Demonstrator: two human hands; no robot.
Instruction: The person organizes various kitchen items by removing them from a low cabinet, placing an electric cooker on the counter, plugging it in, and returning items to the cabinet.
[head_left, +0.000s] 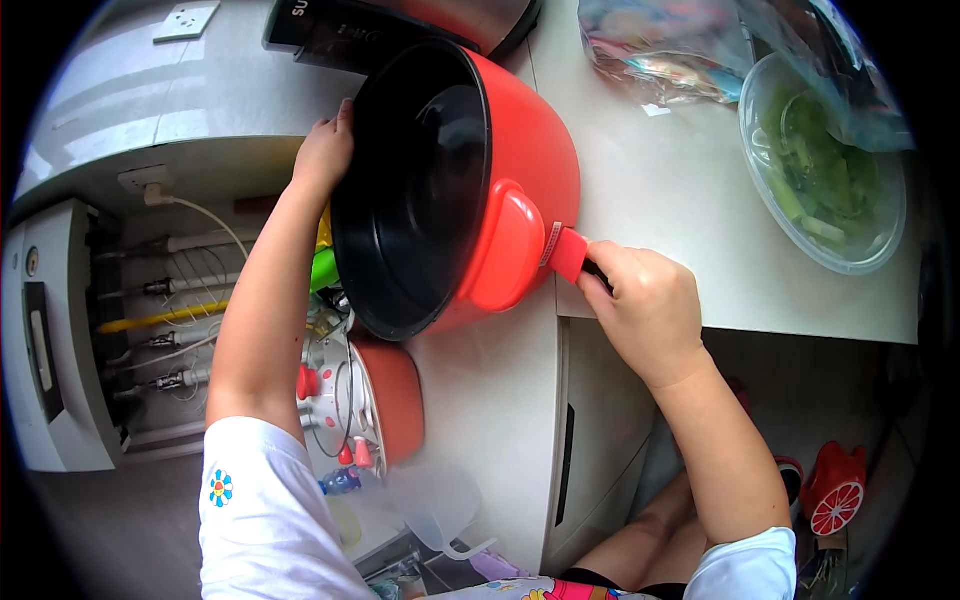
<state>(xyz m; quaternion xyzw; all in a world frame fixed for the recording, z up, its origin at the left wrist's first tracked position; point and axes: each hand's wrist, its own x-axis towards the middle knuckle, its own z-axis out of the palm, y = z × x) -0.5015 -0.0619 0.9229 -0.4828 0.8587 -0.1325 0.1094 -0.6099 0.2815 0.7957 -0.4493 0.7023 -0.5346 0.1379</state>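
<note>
A large red pot (534, 127) with a black inside is tilted on its side above the counter, its mouth turned to the left. My left hand (328, 148) rests against the far left rim, fingertips partly hidden. At the pot's lower right, my right hand (649, 300) grips a small tool with a black handle. Its flat red head (568, 255) touches the pot's outer wall beside a strip label (551, 244), just right of the red side handle (512, 255).
A water heater (52, 337) and pipes stand at the left. Below the pot sits a red-brown basin (394, 397) of kitchenware, near a translucent jug (442, 510). A plastic bowl of greens (832, 172) and plastic bags (667, 45) lie at the upper right. A black appliance (337, 34) stands behind.
</note>
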